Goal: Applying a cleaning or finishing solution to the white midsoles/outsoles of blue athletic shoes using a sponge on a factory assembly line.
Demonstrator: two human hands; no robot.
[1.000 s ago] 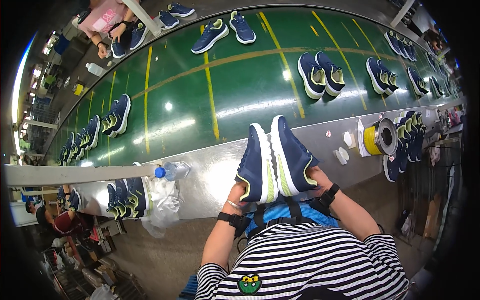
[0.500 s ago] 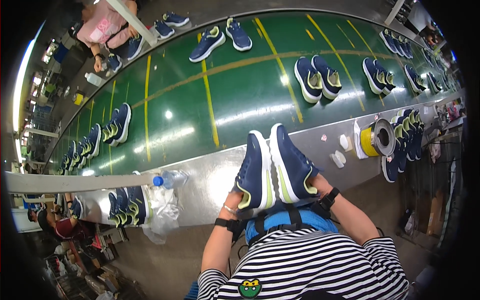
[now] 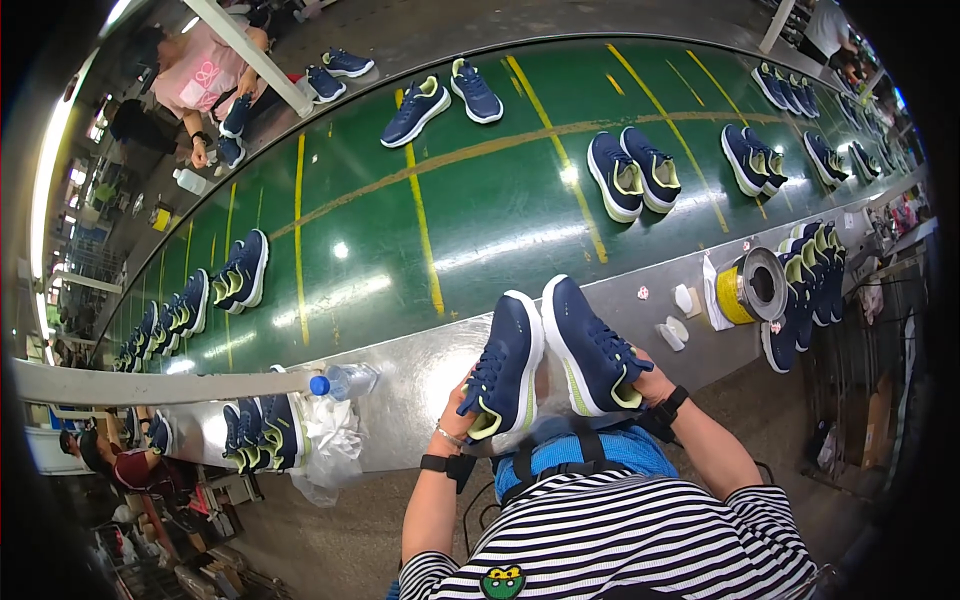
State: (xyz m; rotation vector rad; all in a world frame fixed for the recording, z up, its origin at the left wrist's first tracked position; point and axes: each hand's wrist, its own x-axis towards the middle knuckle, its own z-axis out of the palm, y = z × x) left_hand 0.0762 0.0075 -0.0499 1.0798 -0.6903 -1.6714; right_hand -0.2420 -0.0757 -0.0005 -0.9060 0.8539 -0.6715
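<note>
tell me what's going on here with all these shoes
Someone in a striped shirt has a navy sneaker in each hand: the left hand grips the left sneaker near its heel, the right hand the right sneaker. Both toes point toward the green conveyor belt, where more navy sneakers sit. Across it, a co-worker in pink handles another.

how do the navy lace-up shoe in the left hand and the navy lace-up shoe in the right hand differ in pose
Lean: the left-hand shoe points its toe up and slightly rightward in the picture; the right-hand shoe points up and leftward.
Sole: the left-hand shoe shows its sole edge along its right side, the right-hand shoe along its left.
Both share navy uppers and white soles.
</note>
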